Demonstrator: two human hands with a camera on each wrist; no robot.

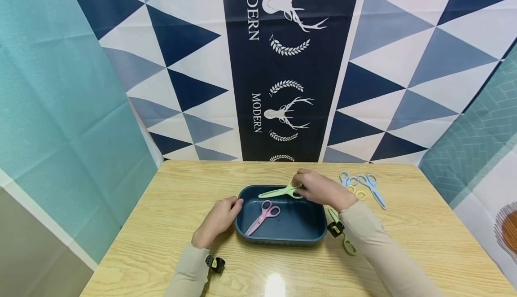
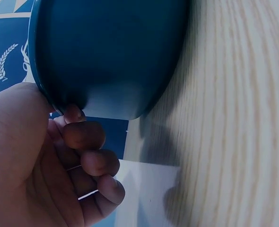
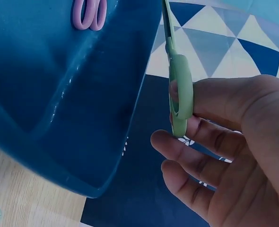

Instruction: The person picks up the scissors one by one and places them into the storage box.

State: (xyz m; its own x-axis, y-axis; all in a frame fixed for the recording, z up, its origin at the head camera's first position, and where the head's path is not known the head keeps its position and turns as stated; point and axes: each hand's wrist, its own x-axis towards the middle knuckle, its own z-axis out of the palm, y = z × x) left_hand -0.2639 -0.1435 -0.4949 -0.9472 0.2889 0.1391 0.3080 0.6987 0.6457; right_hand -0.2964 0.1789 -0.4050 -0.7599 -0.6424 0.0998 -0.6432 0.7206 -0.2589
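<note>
A dark blue plastic bin (image 1: 282,240) rests on the wooden table. My left hand (image 1: 219,220) pinches its left rim between thumb and index finger; the other fingers curl loosely outside the wall, as the left wrist view shows. Over the bin's far edge, my right hand (image 1: 321,188) grips light green scissors (image 1: 278,193) by the handle loops, blades pointing left. In the right wrist view the thumb presses the green handle (image 3: 186,87) from one side. Inside the bin, at the left, pink scissors (image 1: 262,217) lie with their loops toward the back.
Right of the bin lie two blue scissors, one (image 1: 377,194) angled toward the front, and yellow-handled scissors (image 1: 361,194) partly behind the right arm. Another green pair (image 1: 349,246) lies close to the bin's right side, partly covered by the wrist camera. A patterned cloth (image 1: 194,54) hangs behind the table.
</note>
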